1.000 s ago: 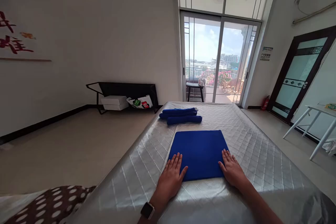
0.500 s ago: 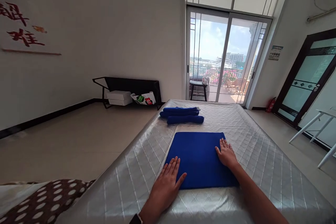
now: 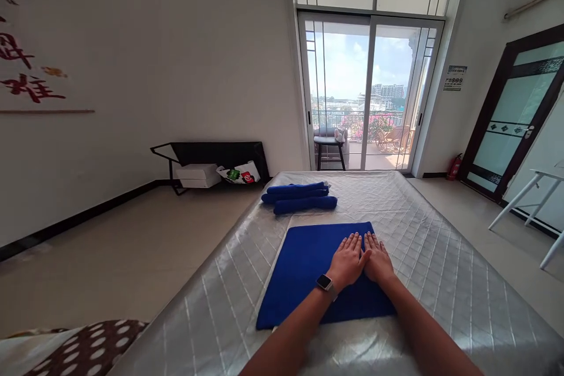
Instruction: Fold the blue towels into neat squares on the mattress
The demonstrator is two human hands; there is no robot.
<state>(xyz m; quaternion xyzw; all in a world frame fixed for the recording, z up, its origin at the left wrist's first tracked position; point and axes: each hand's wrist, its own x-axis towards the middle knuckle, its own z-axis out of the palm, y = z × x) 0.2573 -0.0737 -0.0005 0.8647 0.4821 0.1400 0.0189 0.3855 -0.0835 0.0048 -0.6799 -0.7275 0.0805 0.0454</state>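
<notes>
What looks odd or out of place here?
The black bench by the wall: its broad side faces the room, as if it were tipped over. The blue cloth lies flat, and I see no spill.

The left hand has been moved across the blue cloth. Now it is placed beside the right hand.

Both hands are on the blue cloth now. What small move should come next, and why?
I'd probably sweep the left hand leftward across the blue cloth, keeping the right hand pressed by the right edge. Both hands lie side by side, palms down, toward that edge, so the cloth's left part has no hand on it, and the right hand seems well placed to anchor it.
</notes>
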